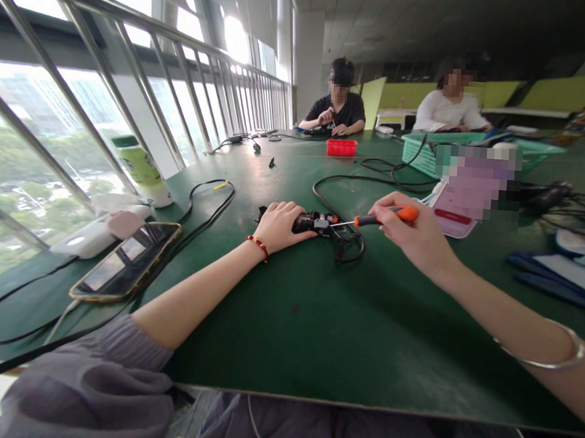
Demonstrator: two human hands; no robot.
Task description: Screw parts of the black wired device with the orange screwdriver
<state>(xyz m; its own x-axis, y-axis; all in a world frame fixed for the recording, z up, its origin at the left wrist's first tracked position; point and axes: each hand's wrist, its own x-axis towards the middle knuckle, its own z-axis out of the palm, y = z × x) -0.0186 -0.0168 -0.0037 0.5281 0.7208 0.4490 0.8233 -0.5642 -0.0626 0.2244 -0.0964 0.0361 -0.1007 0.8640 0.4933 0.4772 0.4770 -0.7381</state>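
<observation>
My left hand (282,226) is wrapped over a black device with a cord (322,224), pressing it against the green tabletop. Part of the device lies hidden under the palm; its right end shows small coloured wires. A screwdriver (397,215) with an orange and dark grey handle is gripped in my right hand (411,234). Its thin shaft points left, and the tip meets the device's right end, though whether it sits on a screw is too small to tell. A black cable (358,250) loops away from that end.
Left on the table are a phone (126,261), a white power strip (96,228) and a green cup (143,172). A red tray (341,148) stands farther back. On the right are a propped phone (455,217), a green basket (422,154) and blue cloth-like items (564,275). Two people sit beyond.
</observation>
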